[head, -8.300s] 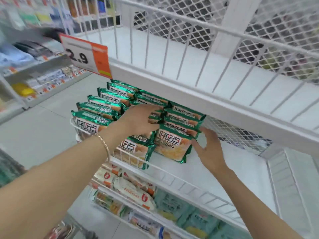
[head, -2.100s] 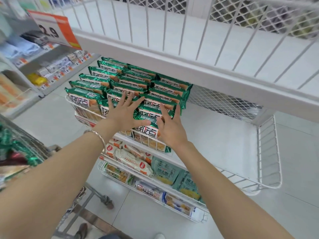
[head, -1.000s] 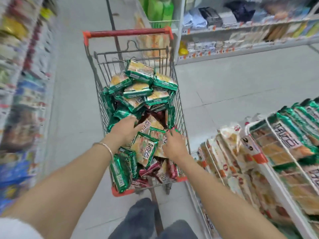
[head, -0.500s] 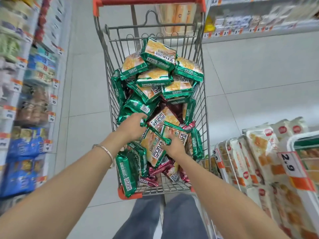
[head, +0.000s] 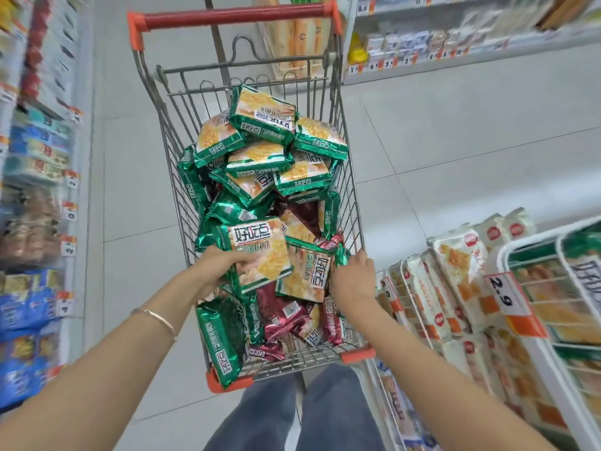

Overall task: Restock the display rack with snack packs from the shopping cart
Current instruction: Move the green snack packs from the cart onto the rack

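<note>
left hand (head: 218, 268) grips a green foil snack pack (head: 260, 255), right hand (head: 354, 281) pinches a second pack (head: 307, 275) at the wire shopping cart (head: 357, 354)'s right edge, guessing two per trip

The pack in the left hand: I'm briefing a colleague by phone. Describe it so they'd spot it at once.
Start at the red-handled shopping cart, heaped with green snack packs. At its near end the left hand grips one pack by its left edge. Only its white label reads upright; the neighbouring pack, pinched by the right hand, reads sideways.
</note>
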Motion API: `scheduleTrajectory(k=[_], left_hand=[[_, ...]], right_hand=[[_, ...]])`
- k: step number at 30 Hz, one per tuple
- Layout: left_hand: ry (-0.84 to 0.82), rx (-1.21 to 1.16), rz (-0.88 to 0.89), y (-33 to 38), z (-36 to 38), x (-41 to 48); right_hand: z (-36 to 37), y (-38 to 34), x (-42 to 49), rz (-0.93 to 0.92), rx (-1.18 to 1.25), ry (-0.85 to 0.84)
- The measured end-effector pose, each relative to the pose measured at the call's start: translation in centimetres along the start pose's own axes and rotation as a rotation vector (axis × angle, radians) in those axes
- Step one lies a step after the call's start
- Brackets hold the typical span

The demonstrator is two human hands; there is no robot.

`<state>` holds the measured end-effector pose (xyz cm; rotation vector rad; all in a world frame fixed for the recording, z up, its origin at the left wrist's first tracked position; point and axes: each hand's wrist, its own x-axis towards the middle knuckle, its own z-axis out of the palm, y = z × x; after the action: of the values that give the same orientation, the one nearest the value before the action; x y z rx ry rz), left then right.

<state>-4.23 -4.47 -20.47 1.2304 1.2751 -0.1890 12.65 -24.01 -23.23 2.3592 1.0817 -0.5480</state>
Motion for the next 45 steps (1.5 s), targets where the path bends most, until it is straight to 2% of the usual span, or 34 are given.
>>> scheduleTrajectory(k=[3,5,9,13,15,19,23,24,25,27,29,33,37,39,42,45], left_hand=[[0.028,-0.17,-0.003,-0.3,-1.3,0.0],[0.024,-0.223,0.015,-0.3,-2.0,0.1],[0.041,-0.243,0.032,0.8,-2.6,0.2],[0.1,-0.185,0.073,2.4,-1.5,0.5],[0.142,-0.135,0.09,3.3,-0.2,0.0],[0.02,-0.093,0.145,5.3,2.2,-1.5],[-0.245,0.126,0.159,9.4,5.1,-5.8],[-0.301,0.208,0.166,10.2,5.9,-6.4],[-0.358,0.3,0.173,10.9,6.8,-7.2],[-0.488,0.444,0.17,11.7,8.5,-8.8],[-0.548,0.478,0.141,11.9,10.0,-10.6],[-0.625,0.355,0.13,10.8,13.8,-14.6],[-0.905,0.419,0.129,9.1,17.5,-18.9],[-0.935,0.438,0.151,8.1,19.0,-18.8],[-0.844,0.435,0.233,7.7,21.6,-20.9],[-0.819,0.385,0.345,8.2,25.5,-24.0]], right_hand=[[0.6,-1.5,-1.2,-0.033,-0.096,0.005],[0.4,-1.2,-1.0,-0.032,0.057,0.057],[-1.5,1.4,-0.8,0.09,0.563,0.221],[-4.2,6.4,-3.5,0.181,1.229,0.392],[-4.9,8.4,-5.2,0.21,1.506,0.358],[-5.6,10.7,-7.9,0.135,1.875,0.2],[-7.2,13.1,-9.8,-0.115,1.706,0.015],[-7.7,13.4,-10.1,-0.158,1.673,0.021],[-8.1,13.5,-10.5,-0.166,1.667,0.077],[-8.7,13.4,-11.1,-0.068,1.692,0.277],[-8.9,13.7,-12.0,-0.004,1.754,0.425],[-7.4,15.0,-14.5,-0.063,1.791,0.475],[-6.0,16.6,-18.6,-0.074,1.686,0.526],[-5.2,17.9,-21.3,-0.062,1.621,0.564],[-2.9,20.7,-26.6,0.098,1.515,0.654],[0.1,23.2,-32.2,0.214,1.661,0.626]])
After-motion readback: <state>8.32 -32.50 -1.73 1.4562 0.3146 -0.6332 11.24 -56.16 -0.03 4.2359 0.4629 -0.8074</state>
